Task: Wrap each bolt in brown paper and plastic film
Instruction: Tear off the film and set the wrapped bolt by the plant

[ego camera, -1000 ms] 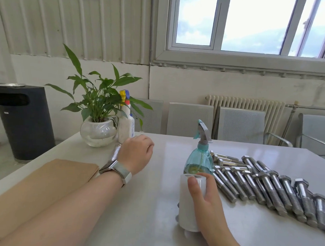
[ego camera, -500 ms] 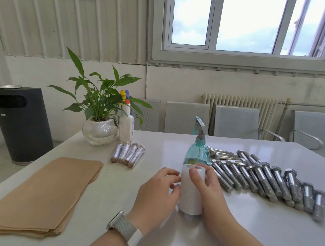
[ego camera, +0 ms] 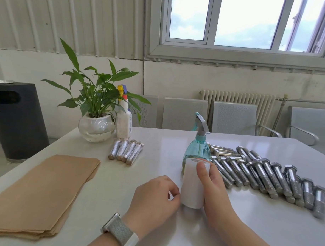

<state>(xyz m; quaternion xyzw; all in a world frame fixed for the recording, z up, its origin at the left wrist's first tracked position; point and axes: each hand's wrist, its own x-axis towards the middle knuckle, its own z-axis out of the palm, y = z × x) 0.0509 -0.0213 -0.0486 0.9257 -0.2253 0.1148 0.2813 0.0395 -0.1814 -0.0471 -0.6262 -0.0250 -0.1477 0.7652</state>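
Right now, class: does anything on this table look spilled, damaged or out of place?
Nothing stands out. The brown paper lies in a flat stack, four wrapped bolts sit side by side, and the bare bolts lie in a loose row. The film roll stands upright, gripped by the right hand.

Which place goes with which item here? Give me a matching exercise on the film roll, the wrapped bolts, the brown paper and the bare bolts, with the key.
Things:
1. roll of plastic film
2. wrapped bolts
3. stack of brown paper
4. bare bolts

Places:
A. lying in a long row at the right of the table
B. flat at the left edge of the table
C. upright in the grip of the right hand, in front of the teal spray bottle
D. four side by side near the plant bowl

Pairs: 1-C, 2-D, 3-B, 4-A
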